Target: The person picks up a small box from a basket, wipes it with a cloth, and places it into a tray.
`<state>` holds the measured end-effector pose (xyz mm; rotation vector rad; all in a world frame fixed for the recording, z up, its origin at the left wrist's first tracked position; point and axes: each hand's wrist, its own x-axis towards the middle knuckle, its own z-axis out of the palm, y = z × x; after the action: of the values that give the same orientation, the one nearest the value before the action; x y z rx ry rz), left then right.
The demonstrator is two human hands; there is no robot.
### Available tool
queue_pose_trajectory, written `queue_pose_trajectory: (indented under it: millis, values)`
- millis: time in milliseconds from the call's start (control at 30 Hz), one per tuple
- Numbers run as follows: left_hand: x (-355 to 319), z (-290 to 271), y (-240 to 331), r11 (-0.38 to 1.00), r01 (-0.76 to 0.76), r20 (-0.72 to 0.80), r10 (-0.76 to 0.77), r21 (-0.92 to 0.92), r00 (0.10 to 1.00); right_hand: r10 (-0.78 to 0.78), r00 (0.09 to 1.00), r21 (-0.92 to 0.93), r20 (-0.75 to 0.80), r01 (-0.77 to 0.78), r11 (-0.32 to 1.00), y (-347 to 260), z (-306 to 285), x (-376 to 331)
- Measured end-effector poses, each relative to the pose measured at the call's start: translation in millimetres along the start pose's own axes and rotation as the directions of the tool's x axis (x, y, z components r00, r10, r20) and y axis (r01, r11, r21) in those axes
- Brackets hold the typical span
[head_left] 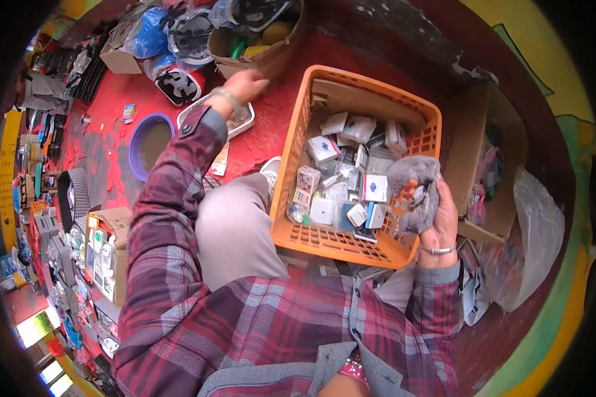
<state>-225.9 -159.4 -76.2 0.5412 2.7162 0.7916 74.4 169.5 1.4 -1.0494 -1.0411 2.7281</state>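
Right hand [440,221] grips grey furry item [414,188] at orange basket [298,132] rim; basket full of small boxes [351,178]. Left hand [244,85] reaches cardboard box [245,63], fingers loosely curled, grip indeterminate; metal tray [242,126] beneath wrist

a purple bowl [149,142] sits on the red floor [106,142] near a black-and-white helmet [179,85].

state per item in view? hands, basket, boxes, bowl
left hand: stretched out, touching the brown box's rim
right hand: shut on grey fuzzy cloth
orange basket: upright, full of small packaged items
brown box: open, holds yellow and green things
side carton: open
purple bowl: upright, looks empty
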Motion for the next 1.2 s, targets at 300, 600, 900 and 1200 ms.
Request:
queue_pose_trajectory:
  millis: [300,600,900,1200]
  values:
    - [-31,121,175,0.771,-0.410,0.779,-0.172,0.487,0.603,-0.107,0.990,0.126,0.097,0.094,0.988,-28,-29,-5]
    - [-118,309,41,0.676,0.724,0.099,-0.736,0.133,0.669,-0.030,0.992,0.079,0.125,0.020,0.997,-25,-27,-13]
    - [-119,323,47,0.750,0.621,0.111,-0.654,0.230,0.748,-0.025,0.999,0.038,0.043,0.024,0.999,-21,-19,-13]
    - [-121,345,17,0.651,0.758,0.135,-0.749,-0.028,0.648,-0.001,1.000,0.016,0.022,0.001,1.000,-16,-17,-10]
